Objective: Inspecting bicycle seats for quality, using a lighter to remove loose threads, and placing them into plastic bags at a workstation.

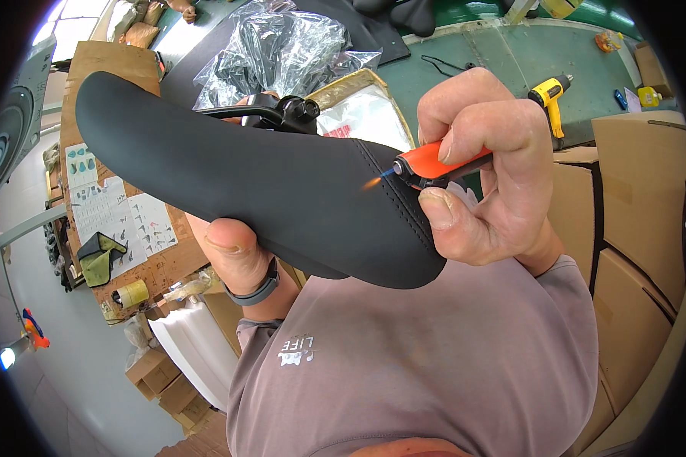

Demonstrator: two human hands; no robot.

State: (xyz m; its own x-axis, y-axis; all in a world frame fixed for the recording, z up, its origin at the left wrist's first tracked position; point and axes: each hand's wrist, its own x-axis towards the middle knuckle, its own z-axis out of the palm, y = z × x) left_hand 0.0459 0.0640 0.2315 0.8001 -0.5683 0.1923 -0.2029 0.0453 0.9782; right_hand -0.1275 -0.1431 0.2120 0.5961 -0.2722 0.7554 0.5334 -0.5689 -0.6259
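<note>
A long black saddle [229, 167] with a stitched seam near its wide right end lies tilted across my view. Its near edge is gripped by my left hand [236, 251], the thumb on the side and the other fingers mostly hidden behind it. A dark wristband [258, 288] circles that wrist. Black metal hardware [282, 114] shows behind the far edge. In my right hand [495, 152] is an orange-red lighter [434, 158], fingers wrapped round it. A small blue and orange flame [377, 180] comes from its nozzle, at the seam.
Clear plastic bags [282, 49] and an open carton [366, 107] lie beyond the saddle. A yellow heat gun [552, 99] rests on the green bench [472, 57]. Cardboard boxes [640, 206] stand at the right; printed sheets [114, 221] lie on a board at the left.
</note>
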